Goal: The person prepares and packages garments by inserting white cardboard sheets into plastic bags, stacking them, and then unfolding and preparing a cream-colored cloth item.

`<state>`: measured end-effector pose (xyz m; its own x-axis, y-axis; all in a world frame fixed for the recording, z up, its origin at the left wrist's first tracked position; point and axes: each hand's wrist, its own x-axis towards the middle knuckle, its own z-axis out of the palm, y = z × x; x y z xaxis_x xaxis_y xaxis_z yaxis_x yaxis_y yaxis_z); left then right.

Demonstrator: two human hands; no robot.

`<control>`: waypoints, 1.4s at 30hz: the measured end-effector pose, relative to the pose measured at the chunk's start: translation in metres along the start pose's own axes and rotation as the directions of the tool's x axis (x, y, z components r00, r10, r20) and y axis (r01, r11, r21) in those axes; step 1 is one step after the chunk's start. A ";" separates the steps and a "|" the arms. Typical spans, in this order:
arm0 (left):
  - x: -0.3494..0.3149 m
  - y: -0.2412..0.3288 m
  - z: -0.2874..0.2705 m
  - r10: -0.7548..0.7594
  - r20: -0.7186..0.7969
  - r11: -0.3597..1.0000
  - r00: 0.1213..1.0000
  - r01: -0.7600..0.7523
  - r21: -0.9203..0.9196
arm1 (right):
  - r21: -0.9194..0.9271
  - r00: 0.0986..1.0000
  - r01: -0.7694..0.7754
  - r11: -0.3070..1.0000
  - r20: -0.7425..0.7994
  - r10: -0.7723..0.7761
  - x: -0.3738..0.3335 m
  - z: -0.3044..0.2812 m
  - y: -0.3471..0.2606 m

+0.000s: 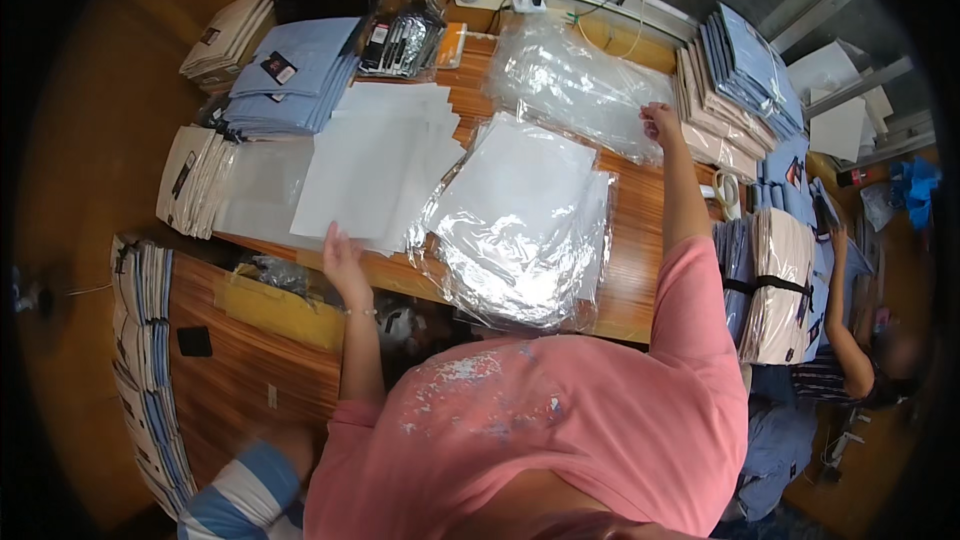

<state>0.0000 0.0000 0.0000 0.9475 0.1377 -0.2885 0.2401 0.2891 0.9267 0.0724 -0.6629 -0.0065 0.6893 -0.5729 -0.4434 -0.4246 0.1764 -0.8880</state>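
Observation:
My left hand (345, 262) is at the near edge of a fanned stack of white paper sheets (365, 160), its fingers closed on the edge of the top sheet. My right arm reaches far forward. At the end of it, my right hand (659, 125) has its fingers curled together at the right end of a pile of clear plastic bags (570, 80). Between my arms lies another pile of clear bags with white sheets inside (520, 230), shiny and slightly skewed, close to the table's front edge.
Folded blue shirts (290, 75) and beige shirts (193, 180) are stacked at left. More folded shirts (735, 90) stand at right, near white scissors (726, 192) and a strapped bundle (782, 285). Another person's arm (848, 310) is at far right; a striped garment (245, 490) shows at lower left.

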 end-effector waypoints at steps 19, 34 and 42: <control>-0.091 -0.055 0.182 -0.276 0.749 0.238 0.602 -0.713 0.660 | -0.672 0.597 0.738 0.064 0.604 -0.528 -0.309 0.120 0.135; -0.022 -0.123 0.235 0.016 0.950 -0.133 0.313 -0.941 0.312 | -0.706 0.623 0.702 0.092 0.546 -0.561 -0.342 0.111 0.166; -0.020 -0.124 0.235 0.042 0.954 -0.136 0.297 -0.944 0.300 | -0.665 0.602 0.743 0.073 0.616 -0.508 -0.342 0.113 0.174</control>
<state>0.0011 -0.2608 -0.0531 0.4928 -0.8506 0.1835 -0.8641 -0.4535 0.2182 -0.1710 -0.3454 -0.0235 0.9923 0.0586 0.1093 0.0904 -0.9453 -0.3134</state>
